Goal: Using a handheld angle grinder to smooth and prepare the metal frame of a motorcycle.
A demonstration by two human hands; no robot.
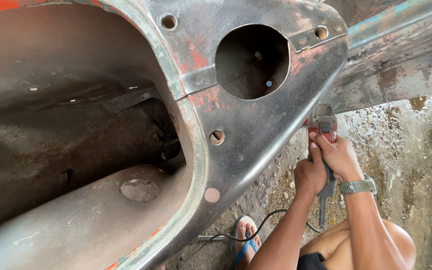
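Both hands grip grinder (pixel 322 131) against panel edge (pixel 296 127); bare ground right.

The floor (pixel 401 150) is rough bare concrete, grey-brown and mottled, with patches of dirt, grit and small pebbles scattered over it, thickest near the lower edge of the big metal body. A thin black power cord (pixel 226 235) lies on it in a loose curve. Beside the cord, 1 foot in a blue flip-flop (pixel 246 240) stands flat on the floor. A short pale metal bar (pixel 213 238) lies just left of that foot, touching the ground.
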